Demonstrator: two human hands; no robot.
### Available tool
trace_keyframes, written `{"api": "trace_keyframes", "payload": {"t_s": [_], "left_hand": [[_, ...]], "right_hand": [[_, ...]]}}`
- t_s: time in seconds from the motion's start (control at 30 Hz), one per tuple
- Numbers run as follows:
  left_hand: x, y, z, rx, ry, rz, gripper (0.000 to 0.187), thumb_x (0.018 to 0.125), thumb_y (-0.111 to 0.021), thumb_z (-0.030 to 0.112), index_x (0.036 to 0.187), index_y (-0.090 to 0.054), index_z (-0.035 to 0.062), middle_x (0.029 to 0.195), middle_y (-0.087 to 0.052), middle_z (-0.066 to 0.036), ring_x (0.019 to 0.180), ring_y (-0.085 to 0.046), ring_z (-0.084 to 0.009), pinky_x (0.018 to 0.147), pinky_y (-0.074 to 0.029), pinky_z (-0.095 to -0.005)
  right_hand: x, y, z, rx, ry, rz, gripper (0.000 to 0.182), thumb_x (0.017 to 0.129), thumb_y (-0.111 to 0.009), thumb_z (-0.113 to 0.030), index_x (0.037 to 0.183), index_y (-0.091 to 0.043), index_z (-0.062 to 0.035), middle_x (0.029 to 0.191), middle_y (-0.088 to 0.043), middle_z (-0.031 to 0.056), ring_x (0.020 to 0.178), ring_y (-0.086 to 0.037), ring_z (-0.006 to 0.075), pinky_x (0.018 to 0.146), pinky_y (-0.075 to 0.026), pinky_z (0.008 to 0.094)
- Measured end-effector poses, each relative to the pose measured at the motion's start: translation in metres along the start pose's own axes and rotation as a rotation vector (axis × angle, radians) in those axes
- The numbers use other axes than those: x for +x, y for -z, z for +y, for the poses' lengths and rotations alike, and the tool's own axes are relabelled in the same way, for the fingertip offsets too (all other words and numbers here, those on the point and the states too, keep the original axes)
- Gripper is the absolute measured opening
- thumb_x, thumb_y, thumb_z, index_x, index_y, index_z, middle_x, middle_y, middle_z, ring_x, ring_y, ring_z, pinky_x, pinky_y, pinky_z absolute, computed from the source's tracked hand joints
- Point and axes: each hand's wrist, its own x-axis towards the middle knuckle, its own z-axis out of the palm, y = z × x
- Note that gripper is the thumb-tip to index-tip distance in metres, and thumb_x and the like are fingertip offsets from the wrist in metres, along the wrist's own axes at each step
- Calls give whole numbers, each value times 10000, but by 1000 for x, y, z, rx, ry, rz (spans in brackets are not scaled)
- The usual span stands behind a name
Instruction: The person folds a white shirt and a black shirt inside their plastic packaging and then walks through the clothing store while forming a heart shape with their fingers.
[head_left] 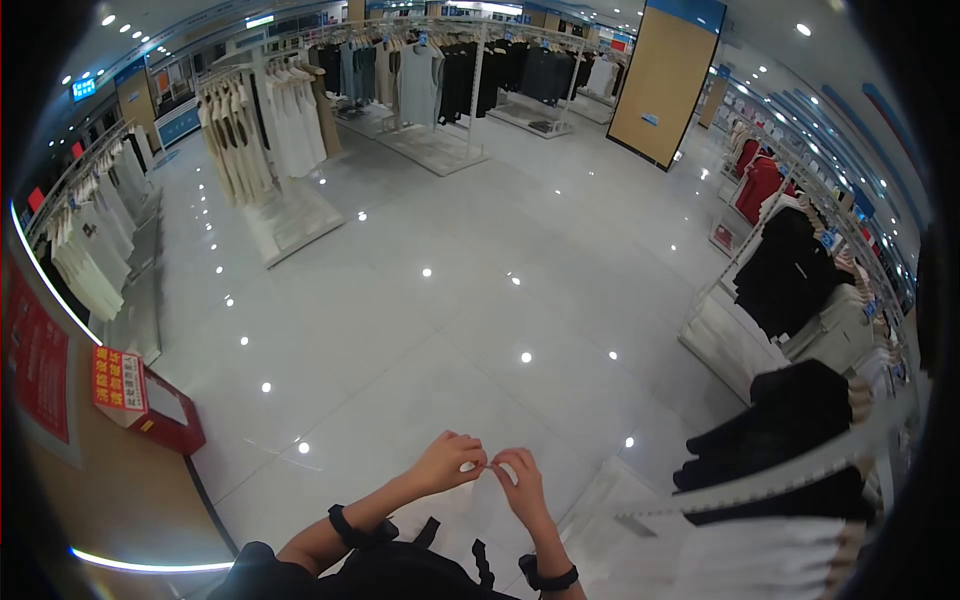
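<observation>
My left hand (pixel 448 463) and my right hand (pixel 522 482) meet in front of my body, low in the head view. Thumb and fingers of each are pinched together, the tips almost touching. Between them is something small and pale; I cannot tell what it is. Whitish material shows just below the hands, over the floor. Dark bands circle both wrists, and black straps hang from my dark clothing.
Black garments (pixel 790 275) hang on a rack close on my right, with white ones below. Pale clothes (pixel 290 120) hang on a stand ahead left. A red box (pixel 178 415) stands by the left wall. A tan column (pixel 665 85) rises from the glossy floor (pixel 450 310).
</observation>
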Motion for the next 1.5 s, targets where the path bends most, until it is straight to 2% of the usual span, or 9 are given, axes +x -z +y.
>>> {"api": "trace_keyframes", "payload": {"t_s": [0.2, 0.3, 0.53, 0.7, 0.83, 0.97, 1.17, 1.3, 1.5], "left_hand": [[258, -41, -122, -104, -92, -63, 82, 755, -629, 160, 785, -562, 122, 804, -549, 10, 814, -549, -175, 771, -390, -350], [392, -43, -154, 25, -182, -83, 112, 765, -656, 183, 803, -574, 117, 831, -569, 8, 807, -553, -173, 760, -384, -330], [659, -83, -233, -161, -217, -179, 119, 781, -648, 198, 816, -577, 110, 816, -563, -5, 790, -553, -191, 746, -389, -341], [862, -135, -313, -171, -142, -130, 116, 779, -650, 179, 768, -579, 88, 748, -579, -3, 732, -567, -194, 745, -380, -333], [1023, -130, -350, -208, -80, -158, 125, 780, -648, 176, 750, -580, 75, 730, -580, -21, 720, -565, -196, 741, -369, -327], [1166, -132, -387, -191, -98, -164, 121, 770, -662, 157, 750, -579, 71, 720, -575, -23, 718, -557, -202, 739, -371, -330], [1389, -179, -486, -279, -64, -193, 123, 773, -661, 170, 768, -579, 78, 739, -572, -14, 728, -553, -201, 741, -374, -333], [1563, -207, -572, -223, -206, -225, 114, 789, -644, 176, 772, -582, 82, 747, -578, -6, 731, -555, -190, 748, -371, -333], [1815, -221, -627, -261, -290, -307, 126, 800, -637, 196, 768, -583, 87, 739, -575, -7, 736, -558, -183, 744, -365, -323]], "right_hand": [[196, 81, 168, -48, -32, 80, 106, 766, -626, 0, 857, -572, -13, 915, -564, 104, 868, -555, 273, 749, -449, 332], [295, 144, 215, -56, -67, 101, 98, 780, -620, -17, 854, -557, -7, 933, -545, 104, 899, -531, 275, 769, -439, 339], [482, 259, 357, -45, -176, 138, 85, 796, -611, -39, 859, -560, -12, 944, -553, 101, 919, -540, 270, 787, -439, 330], [629, 335, 503, -65, -98, 193, 106, 799, -614, -58, 879, -560, -14, 939, -550, 109, 916, -541, 276, 787, -443, 337], [752, 388, 588, -72, -43, 278, 121, 804, -614, -79, 893, -558, -17, 936, -549, 114, 913, -541, 277, 787, -443, 339], [881, 477, 649, 123, -158, 118, 121, 822, -586, -107, 883, -538, -14, 904, -533, 118, 927, -518, 288, 800, -430, 360], [1052, 554, 805, 97, -113, 102, 97, 844, -549, -83, 904, -521, -12, 976, -517, 107, 919, -505, 276, 803, -421, 343], [1186, 614, 914, 60, -153, 100, 87, 844, -548, -78, 900, -524, -16, 968, -519, 99, 934, -500, 265, 816, -418, 335], [1366, 733, 1016, 28, -192, 147, 91, 841, -564, -91, 884, -520, -24, 964, -524, 89, 933, -502, 251, 816, -415, 337]]}}
